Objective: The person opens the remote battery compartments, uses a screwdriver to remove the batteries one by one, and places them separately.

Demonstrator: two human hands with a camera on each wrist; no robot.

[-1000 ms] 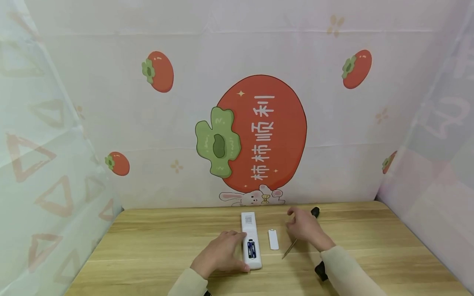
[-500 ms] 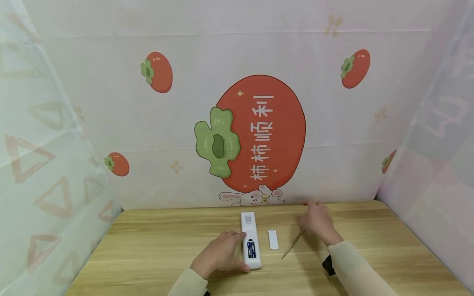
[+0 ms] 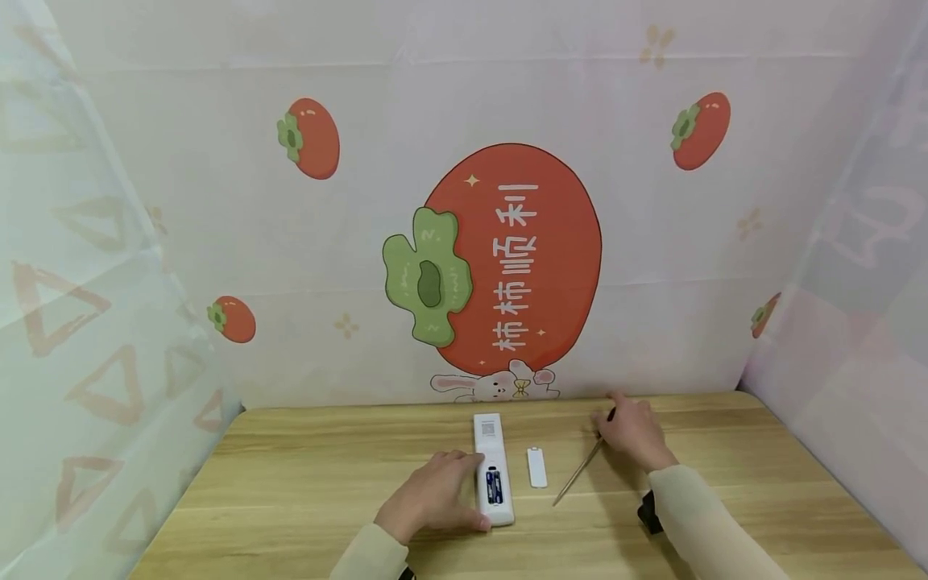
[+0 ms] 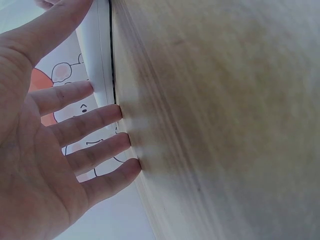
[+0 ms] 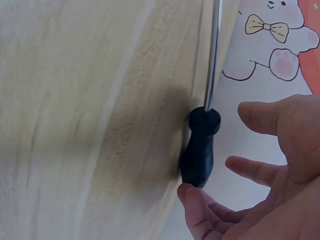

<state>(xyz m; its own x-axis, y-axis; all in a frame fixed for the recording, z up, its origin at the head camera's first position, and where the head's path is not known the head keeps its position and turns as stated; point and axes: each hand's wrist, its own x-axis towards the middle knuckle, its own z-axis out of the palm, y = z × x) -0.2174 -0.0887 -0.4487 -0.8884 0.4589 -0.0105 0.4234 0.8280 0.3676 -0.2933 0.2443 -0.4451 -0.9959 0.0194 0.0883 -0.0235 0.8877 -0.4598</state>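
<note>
Fingers (image 5: pixel 196 207) farther right; at screwdriver handle (image 5: pixel 198 150)

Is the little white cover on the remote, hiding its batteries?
No, the battery cover lies apart from the remote control on the wooden table, and the batteries show.
</note>
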